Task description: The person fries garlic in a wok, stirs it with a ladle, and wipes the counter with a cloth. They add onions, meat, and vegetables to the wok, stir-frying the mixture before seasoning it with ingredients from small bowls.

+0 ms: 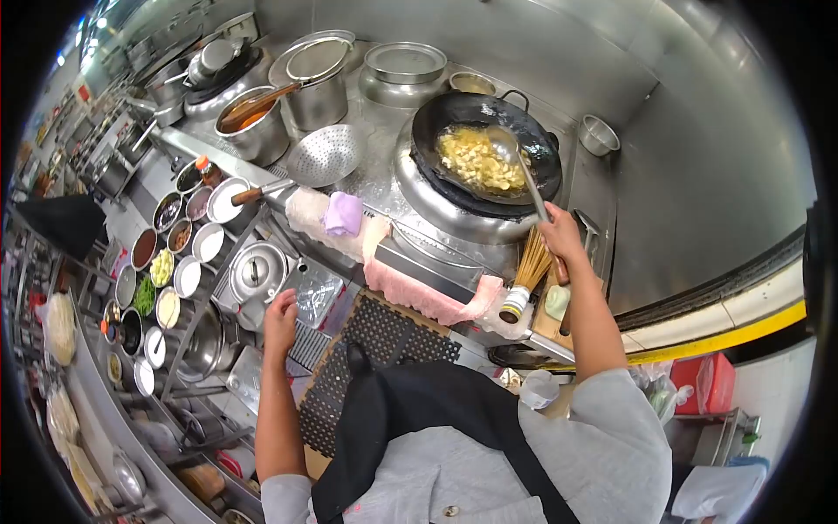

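My right hand (561, 236) is closed round the long handle of a metal ladle (529, 182). The ladle's bowl dips into a black wok (434, 118) on the round steel burner (454, 223). Pale yellow chopped food (480, 160) lies in shiny liquid at the wok's bottom. My left hand (280, 320) hangs in the air left of my body, its fingers loosely bent, with nothing visible in it. Near it in view are a lidded steel pot (257, 270) and a clear plastic container (316, 293).
Left stand bowls of seasonings, among them chopped greens (145, 297). A perforated strainer (325, 155) and a pot of reddish liquid (253, 120) sit left of the wok. Pink cloths (406, 288) line the stove's front edge. A bamboo brush (531, 266) is by my right forearm.
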Demonstrator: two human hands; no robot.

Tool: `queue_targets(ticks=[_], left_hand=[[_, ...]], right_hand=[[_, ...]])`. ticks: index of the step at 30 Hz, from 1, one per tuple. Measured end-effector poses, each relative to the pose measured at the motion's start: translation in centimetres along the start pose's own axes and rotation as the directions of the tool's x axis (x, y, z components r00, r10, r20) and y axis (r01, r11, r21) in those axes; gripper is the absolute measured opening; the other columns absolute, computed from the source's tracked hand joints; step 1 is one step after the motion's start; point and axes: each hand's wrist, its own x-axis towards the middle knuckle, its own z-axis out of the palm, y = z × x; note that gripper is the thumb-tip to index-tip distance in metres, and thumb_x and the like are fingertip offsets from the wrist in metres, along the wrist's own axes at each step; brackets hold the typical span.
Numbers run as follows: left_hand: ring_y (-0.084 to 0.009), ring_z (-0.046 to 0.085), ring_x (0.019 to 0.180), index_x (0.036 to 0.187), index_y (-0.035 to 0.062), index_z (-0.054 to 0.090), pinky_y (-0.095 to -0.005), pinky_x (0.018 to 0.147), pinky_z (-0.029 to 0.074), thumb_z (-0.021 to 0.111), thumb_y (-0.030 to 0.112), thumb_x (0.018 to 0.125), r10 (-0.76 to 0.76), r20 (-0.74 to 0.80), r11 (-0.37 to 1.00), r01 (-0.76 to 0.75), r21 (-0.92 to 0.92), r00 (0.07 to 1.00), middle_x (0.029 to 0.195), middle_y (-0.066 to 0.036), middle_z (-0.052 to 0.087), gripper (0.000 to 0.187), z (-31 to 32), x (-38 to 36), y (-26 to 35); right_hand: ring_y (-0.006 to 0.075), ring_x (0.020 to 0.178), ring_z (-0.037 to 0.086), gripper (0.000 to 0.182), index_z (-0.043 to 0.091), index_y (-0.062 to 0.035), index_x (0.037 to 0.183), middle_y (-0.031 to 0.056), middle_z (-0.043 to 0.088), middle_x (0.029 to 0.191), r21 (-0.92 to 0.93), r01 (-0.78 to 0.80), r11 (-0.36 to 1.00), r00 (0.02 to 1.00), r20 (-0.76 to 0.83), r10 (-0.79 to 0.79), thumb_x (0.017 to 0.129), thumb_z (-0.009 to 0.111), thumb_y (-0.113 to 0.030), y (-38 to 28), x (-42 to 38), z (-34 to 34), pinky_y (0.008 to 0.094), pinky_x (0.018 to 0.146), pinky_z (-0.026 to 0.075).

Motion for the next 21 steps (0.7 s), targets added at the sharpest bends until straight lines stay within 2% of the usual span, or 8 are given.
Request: queue_targets(ticks=[4, 7, 11, 15, 17, 18, 20, 21], left_hand=[[-0.0180, 0.065, 0.093, 0.124, 0.0013, 0.061, -0.0301, 0.085, 0.051, 0.059, 0.004, 0.089, 0.068, 0.143, 0.992, -0.052, -0.116, 0.987, 0.102, -0.012, 0.069, 0.034, 3.1, 5.6, 1.0], [-0.0190, 0.065, 0.091, 0.124, 0.0015, 0.061, -0.0313, 0.085, 0.051, 0.058, 0.005, 0.089, 0.089, 0.196, 0.995, -0.077, -0.071, 0.976, 0.100, -0.012, 0.068, 0.035, 3.2, 7.9, 2.0], [-0.0178, 0.066, 0.091, 0.123, -0.0001, 0.060, -0.0318, 0.081, 0.051, 0.057, 0.008, 0.090, 0.151, 0.230, 0.988, -0.157, 0.008, 0.961, 0.099, -0.012, 0.069, 0.034, 2.4, 11.6, 0.0], [-0.0334, 0.067, 0.094, 0.122, -0.0004, 0.060, -0.0393, 0.083, 0.052, 0.063, 0.019, 0.091, 0.169, 0.253, 0.970, -0.207, 0.130, 0.952, 0.104, -0.020, 0.069, 0.037, 3.7, 16.0, 1.1], [-0.0406, 0.062, 0.107, 0.126, -0.0016, 0.058, -0.0439, 0.092, 0.049, 0.063, 0.028, 0.092, 0.132, 0.235, 0.969, -0.175, 0.173, 0.963, 0.114, -0.025, 0.066, 0.045, 5.1, 18.2, 2.1], [-0.0425, 0.056, 0.118, 0.130, -0.0049, 0.055, -0.0441, 0.102, 0.044, 0.061, 0.034, 0.093, 0.130, 0.211, 0.963, -0.174, 0.208, 0.969, 0.122, -0.031, 0.060, 0.054, 6.2, 19.8, 1.2], [-0.0447, 0.053, 0.122, 0.131, -0.0079, 0.053, -0.0440, 0.106, 0.041, 0.060, 0.037, 0.093, 0.083, 0.234, 0.954, -0.146, 0.263, 0.969, 0.127, -0.034, 0.055, 0.060, 7.6, 22.0, 1.8], [-0.0457, 0.051, 0.124, 0.132, -0.0094, 0.052, -0.0439, 0.107, 0.039, 0.060, 0.039, 0.093, 0.064, 0.256, 0.947, -0.139, 0.289, 0.965, 0.129, -0.036, 0.053, 0.063, 8.3, 23.1, 2.1]], right_hand=[[0.0148, 0.046, 0.057, 0.063, 0.046, 0.0035, 0.142, 0.0075, 0.062, 0.062, 0.142, -0.122, 0.982, 0.992, -0.005, 0.124, 0.081, 0.058, -0.010, 0.6, 3.4, 2.4, 0.0307, 0.045, 0.047], [0.0146, 0.045, 0.057, 0.062, 0.046, 0.0066, 0.141, 0.0072, 0.061, 0.061, 0.075, -0.094, 0.993, 0.995, 0.045, 0.091, 0.081, 0.058, -0.009, -1.4, 1.9, 2.7, 0.0303, 0.045, 0.046], [0.0126, 0.049, 0.056, 0.061, 0.049, -0.0001, 0.141, 0.0077, 0.060, 0.064, 0.129, -0.181, 0.975, 0.980, 0.111, 0.167, 0.082, 0.058, -0.009, -5.1, -1.4, 2.8, 0.0299, 0.046, 0.045], [0.0117, 0.051, 0.056, 0.057, 0.053, -0.0013, 0.138, 0.0055, 0.060, 0.067, -0.116, -0.049, 0.992, 0.998, 0.021, 0.052, 0.082, 0.059, -0.008, -5.1, -1.2, 3.8, 0.0296, 0.046, 0.045], [0.0118, 0.050, 0.056, 0.057, 0.053, -0.0008, 0.138, 0.0052, 0.060, 0.068, -0.189, -0.027, 0.982, 0.999, -0.035, 0.021, 0.081, 0.060, -0.008, -6.9, -2.4, 4.4, 0.0300, 0.047, 0.046], [0.0119, 0.051, 0.055, 0.058, 0.053, -0.0011, 0.138, 0.0053, 0.060, 0.068, -0.109, -0.075, 0.991, 0.997, 0.002, 0.076, 0.081, 0.060, -0.008, -8.3, -3.3, 4.3, 0.0300, 0.047, 0.046], [0.0121, 0.052, 0.055, 0.058, 0.053, -0.0016, 0.138, 0.0053, 0.059, 0.069, 0.044, -0.189, 0.981, 0.979, 0.083, 0.185, 0.081, 0.061, -0.008, -10.8, -4.9, 4.1, 0.0299, 0.049, 0.045], [0.0119, 0.053, 0.055, 0.058, 0.053, -0.0015, 0.138, 0.0051, 0.059, 0.069, 0.022, -0.168, 0.985, 0.980, 0.114, 0.165, 0.081, 0.061, -0.007, -11.1, -4.9, 4.3, 0.0296, 0.049, 0.045]])
